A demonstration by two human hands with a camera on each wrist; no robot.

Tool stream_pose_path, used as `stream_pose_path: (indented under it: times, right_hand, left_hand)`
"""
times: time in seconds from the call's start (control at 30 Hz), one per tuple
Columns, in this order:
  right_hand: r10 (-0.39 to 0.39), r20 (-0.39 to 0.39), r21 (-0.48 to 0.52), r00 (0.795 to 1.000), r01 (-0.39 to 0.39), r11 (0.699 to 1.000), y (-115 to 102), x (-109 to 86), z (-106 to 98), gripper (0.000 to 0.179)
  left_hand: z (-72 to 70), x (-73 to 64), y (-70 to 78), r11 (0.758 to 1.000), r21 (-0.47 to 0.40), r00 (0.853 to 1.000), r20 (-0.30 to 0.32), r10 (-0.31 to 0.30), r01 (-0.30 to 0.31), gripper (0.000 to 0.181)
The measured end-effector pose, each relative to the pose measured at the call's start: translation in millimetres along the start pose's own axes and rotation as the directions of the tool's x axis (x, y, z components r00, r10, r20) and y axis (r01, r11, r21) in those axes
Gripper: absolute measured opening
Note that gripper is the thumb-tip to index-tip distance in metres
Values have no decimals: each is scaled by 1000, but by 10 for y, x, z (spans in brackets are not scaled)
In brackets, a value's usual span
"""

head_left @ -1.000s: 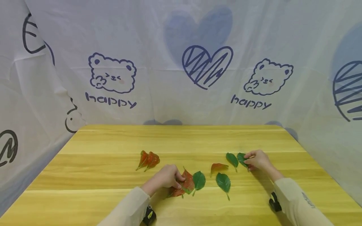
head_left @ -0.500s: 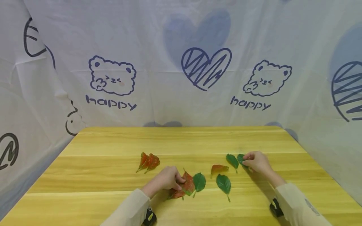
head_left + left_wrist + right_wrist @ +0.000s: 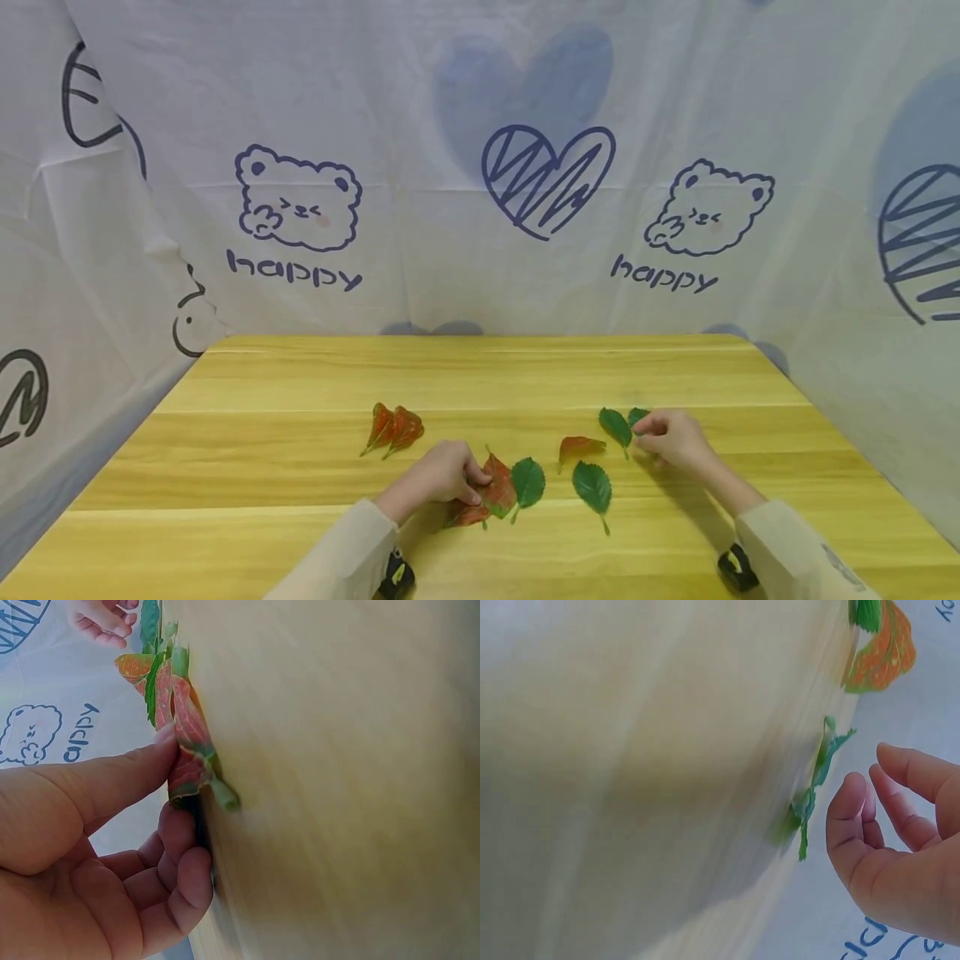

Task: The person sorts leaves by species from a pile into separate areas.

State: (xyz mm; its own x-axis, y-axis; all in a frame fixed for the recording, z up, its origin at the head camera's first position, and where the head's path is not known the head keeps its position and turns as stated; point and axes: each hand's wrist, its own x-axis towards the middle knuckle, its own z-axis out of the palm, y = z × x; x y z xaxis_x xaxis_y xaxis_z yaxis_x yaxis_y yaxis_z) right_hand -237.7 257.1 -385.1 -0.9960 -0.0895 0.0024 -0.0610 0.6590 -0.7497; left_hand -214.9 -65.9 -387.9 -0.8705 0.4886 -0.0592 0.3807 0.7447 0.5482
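Observation:
My left hand (image 3: 447, 477) pinches a red leaf between thumb and fingers, low over the table. In the left wrist view that red leaf (image 3: 187, 720) shows pale veins and a green stem. Beside it in the head view lie another red leaf (image 3: 498, 490) and a green leaf (image 3: 528, 481). My right hand (image 3: 678, 437) hovers by two green leaves at the right; one green leaf (image 3: 615, 426) is in full view, the other green leaf (image 3: 637, 416) partly hidden behind the fingers. The right wrist view shows its fingers loosely bent, apart from the leaves, with nothing between them.
Two overlapping red leaves (image 3: 393, 428) lie at the left of the wooden table (image 3: 300, 550). Between the hands are a curled red leaf (image 3: 581, 448) and a green leaf (image 3: 593, 486). A printed white cloth (image 3: 420, 250) hangs behind.
My right hand has let go of the far-right green leaf and shifted slightly left and nearer to me. The left hand stays in place on the red leaf.

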Motion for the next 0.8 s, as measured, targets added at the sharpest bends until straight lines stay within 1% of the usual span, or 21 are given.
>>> stream_pose_path:
  times: [0.23,0.57,0.67,0.8]
  right_hand:
    - [-44,80,24,996,42,999,-57,-97,66,12]
    - [-80,150,82,986,68,994,-127,-176,127,12]
    - [-113,187,111,976,93,989,-148,-196,141,12]
    - [-156,245,151,957,121,981,-175,-220,160,15]
  left_hand:
    - [-10,0,10,1000,-14,1000,7,-8,8,21]
    - [-18,-5,15,999,-32,1000,7,0,0,21]
    - [-19,-10,18,1000,-28,1000,4,3,-3,21]
    - [-21,-26,29,1000,-26,1000,1,8,-8,21]
